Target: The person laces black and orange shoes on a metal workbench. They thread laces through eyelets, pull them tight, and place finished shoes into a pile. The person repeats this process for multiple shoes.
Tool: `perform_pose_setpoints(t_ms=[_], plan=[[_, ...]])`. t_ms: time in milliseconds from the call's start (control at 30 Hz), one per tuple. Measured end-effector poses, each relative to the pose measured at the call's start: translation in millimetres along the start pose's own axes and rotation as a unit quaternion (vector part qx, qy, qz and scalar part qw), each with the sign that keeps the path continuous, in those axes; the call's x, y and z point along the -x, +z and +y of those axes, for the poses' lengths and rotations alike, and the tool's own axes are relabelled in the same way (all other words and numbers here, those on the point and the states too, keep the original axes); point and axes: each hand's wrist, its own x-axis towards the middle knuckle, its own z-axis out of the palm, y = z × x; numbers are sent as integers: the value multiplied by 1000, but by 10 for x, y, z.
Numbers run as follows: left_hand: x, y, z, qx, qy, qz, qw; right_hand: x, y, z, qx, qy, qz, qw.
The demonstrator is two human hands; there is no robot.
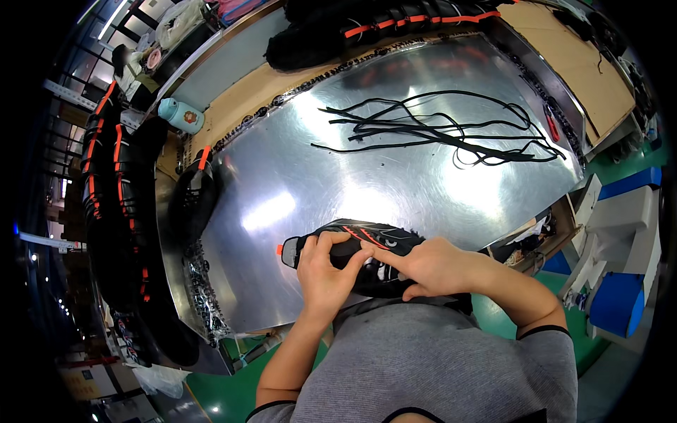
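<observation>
A black shoe upper with orange and grey trim lies at the near edge of the metal table, against my body. Its grey tongue with an orange tab points left. My left hand is closed on the upper around its opening, thumb and fingers pinched together. From the right, my right hand grips the upper, its index finger reaching to the left fingertips. Whether a lace runs between the fingers is hidden. Several loose black laces lie tangled farther back on the table. Another black upper sits at the table's left edge.
Rows of stacked black uppers with orange tabs stand at the left, and more lie along the back. A light blue bottle stands back left. A small red-handled tool lies at the right rim. A grey-and-blue machine stands right.
</observation>
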Motion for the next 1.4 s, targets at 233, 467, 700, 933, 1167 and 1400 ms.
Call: perform_pose_setpoints(t_ms=[233,467,700,933,1167,1400], plan=[[-5,-4,5,-29,32,4,999,-18,-124,199,-324,-34,-80,942],[8,-12,-12,-57,36,3,998,-35,-22,155,-302,-67,-64,949],[2,-31,26,-96,53,-19,994,7,-76,103,-376,-7,-3,926],[3,-12,5,-101,56,-10,993,-90,133,69,-129,-40,296,946],[-3,-18,15,-105,62,-9,993,-177,94,48,-31,-42,313,948],[9,-29,13,-99,58,-16,993,-186,91,57,-31,-70,325,943]])
